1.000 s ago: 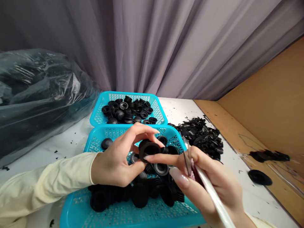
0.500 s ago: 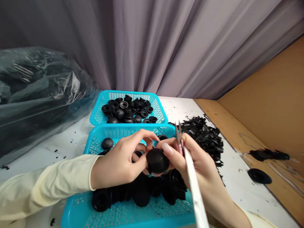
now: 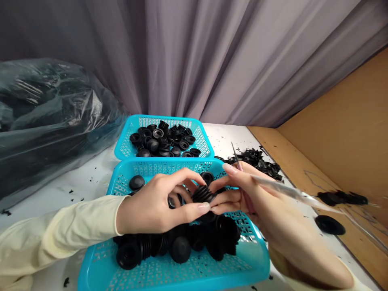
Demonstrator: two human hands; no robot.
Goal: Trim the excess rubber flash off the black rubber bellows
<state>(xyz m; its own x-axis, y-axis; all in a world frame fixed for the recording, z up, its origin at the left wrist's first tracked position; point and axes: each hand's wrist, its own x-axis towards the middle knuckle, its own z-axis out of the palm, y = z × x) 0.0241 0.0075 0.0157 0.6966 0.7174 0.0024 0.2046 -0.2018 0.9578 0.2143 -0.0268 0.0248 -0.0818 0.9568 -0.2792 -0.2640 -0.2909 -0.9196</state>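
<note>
My left hand [image 3: 162,200] pinches a small black ribbed rubber boot [image 3: 202,195] between thumb and fingers, above the near blue basket [image 3: 251,266]. My right hand [image 3: 257,202] is closed round a pointed tool that looks like pink-handled scissors [image 3: 235,154]. One thin blade sticks up past its thumb, and the handles are mostly hidden by the fingers. The right fingertips touch the right side of the boot. A pale, blurred strip [image 3: 291,190] runs across the back of the right hand. Under both hands, more black rubber boots [image 3: 180,249] lie in the near basket.
Behind stands a second blue basket [image 3: 121,147] with several black boots. A heap of black trimmings [image 3: 257,159] lies on the white table at the right. A clear plastic bag [image 3: 57,121] of dark items fills the left. One black ring [image 3: 330,224] sits at the right.
The boot has turned from its smooth dome to its ribbed side. My right hand has rotated, swinging the pale strip from pointing down to pointing right.
</note>
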